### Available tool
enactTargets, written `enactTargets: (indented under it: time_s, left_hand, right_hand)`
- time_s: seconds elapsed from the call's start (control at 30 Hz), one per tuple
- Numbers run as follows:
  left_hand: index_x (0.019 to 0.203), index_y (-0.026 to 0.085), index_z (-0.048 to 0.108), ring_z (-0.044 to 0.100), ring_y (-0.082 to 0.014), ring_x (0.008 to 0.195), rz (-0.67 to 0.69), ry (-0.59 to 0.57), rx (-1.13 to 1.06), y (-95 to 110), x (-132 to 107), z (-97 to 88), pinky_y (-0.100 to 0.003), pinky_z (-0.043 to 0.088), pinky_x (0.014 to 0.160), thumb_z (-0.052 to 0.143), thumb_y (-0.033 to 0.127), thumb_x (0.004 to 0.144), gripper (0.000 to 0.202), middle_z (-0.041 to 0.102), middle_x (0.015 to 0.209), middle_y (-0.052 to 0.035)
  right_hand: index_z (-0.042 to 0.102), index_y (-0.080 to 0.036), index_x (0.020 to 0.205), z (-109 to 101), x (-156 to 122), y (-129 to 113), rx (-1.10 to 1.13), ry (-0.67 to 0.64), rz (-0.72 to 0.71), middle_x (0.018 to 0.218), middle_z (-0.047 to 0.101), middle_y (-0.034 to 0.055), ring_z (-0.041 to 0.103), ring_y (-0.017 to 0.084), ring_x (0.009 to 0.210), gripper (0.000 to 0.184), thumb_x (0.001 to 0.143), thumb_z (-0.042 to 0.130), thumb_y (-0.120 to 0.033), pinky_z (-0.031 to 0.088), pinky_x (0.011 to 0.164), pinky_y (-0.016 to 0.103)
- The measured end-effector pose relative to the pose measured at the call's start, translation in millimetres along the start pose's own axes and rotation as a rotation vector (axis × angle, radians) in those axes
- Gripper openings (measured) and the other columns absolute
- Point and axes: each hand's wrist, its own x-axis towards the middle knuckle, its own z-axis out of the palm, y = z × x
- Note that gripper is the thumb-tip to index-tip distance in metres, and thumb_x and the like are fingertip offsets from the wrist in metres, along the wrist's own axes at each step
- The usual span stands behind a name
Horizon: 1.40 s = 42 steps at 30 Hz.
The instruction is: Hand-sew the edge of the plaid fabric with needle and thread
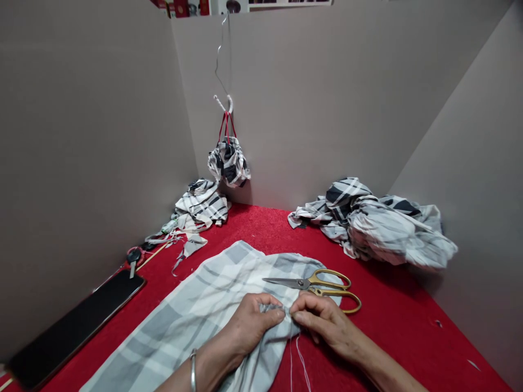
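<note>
Red-covered counter [261, 231] filling the lower frame, set in a corner of grey partition walls [310, 98]. Large crumpled bundle of black-and-white checked fabric [371, 226] at the far right of the counter, against the wall. Smaller heap of similar checked fabric [202, 207] in the far left corner, with loose strips trailing toward the front. Checked fabric bag [227, 163] hanging by red straps from a white hook [224, 102] on the wall, clear of the counter. Black tablet or phone [75, 326] lying face up along the left edge, well apart from both hands.

Grey checked cloth [192, 310] spread flat across the near part of the counter, directly under both hands. Left hand [249, 321] and right hand [322, 321] resting on the cloth, close together. Fingers of the left hand [274, 309] closed on a small gathered fold of the cloth; fingers of the right hand [300, 310] pinched on the same fold, fingertips almost meeting. Gold-handled scissors [314, 286] lying just beyond the right hand, blades on the cloth, tips pointing left. Thin white threads [297, 365] hanging below the fold. Metal bangle [193, 370] on the left wrist.
</note>
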Motion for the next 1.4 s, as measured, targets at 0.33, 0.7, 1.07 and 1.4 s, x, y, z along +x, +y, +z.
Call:
enactTargets:
  time_s: [0.33, 0.7, 1.07, 1.4]
  left_hand:
    - [0.071, 0.013, 0.058, 0.046, -0.0099, 0.053, -0.052, 0.006, -0.052, 3.8, -4.2, -6.6, -0.021, 0.033, 0.054, 0.073, 0.032, 0.059, 0.027, 0.058, 0.057, 0.0020]
    - [0.074, 0.012, 0.059, 0.049, -0.0111, 0.054, -0.022, 0.025, 0.001, 3.0, -3.1, -8.5, -0.022, 0.035, 0.056, 0.073, 0.033, 0.060, 0.029, 0.060, 0.060, 0.0004]
    - [0.072, 0.013, 0.058, 0.048, -0.0117, 0.055, -0.023, 0.040, 0.024, 4.3, -5.1, -7.4, -0.022, 0.035, 0.056, 0.073, 0.038, 0.059, 0.032, 0.060, 0.060, 0.0004]
    - [0.069, 0.015, 0.057, 0.040, -0.0112, 0.052, 0.076, 0.074, 0.242, 5.2, -4.8, -5.3, -0.022, 0.031, 0.053, 0.064, 0.035, 0.064, 0.022, 0.049, 0.055, 0.0041]
  right_hand:
    - [0.070, -0.018, 0.084, -4.1, -2.7, -2.4, -0.055, -0.009, -0.047, 0.068, 0.044, -0.0016, 0.040, 0.009, 0.048, 0.025, 0.083, 0.057, -0.039, 0.029, 0.041, 0.019]
    - [0.071, -0.019, 0.086, -7.5, -2.6, -4.8, -0.155, -0.035, -0.102, 0.069, 0.049, -0.0002, 0.045, 0.016, 0.066, 0.025, 0.085, 0.053, -0.036, 0.034, 0.060, 0.027]
    - [0.071, -0.020, 0.088, -8.4, -2.4, -3.8, -0.207, -0.042, -0.109, 0.073, 0.052, 0.0008, 0.048, 0.017, 0.070, 0.023, 0.086, 0.052, -0.033, 0.036, 0.064, 0.028]
    - [0.071, -0.019, 0.090, -7.4, -1.0, -4.4, -0.260, -0.028, -0.125, 0.074, 0.055, 0.0020, 0.050, 0.018, 0.071, 0.025, 0.086, 0.051, -0.034, 0.037, 0.066, 0.029]
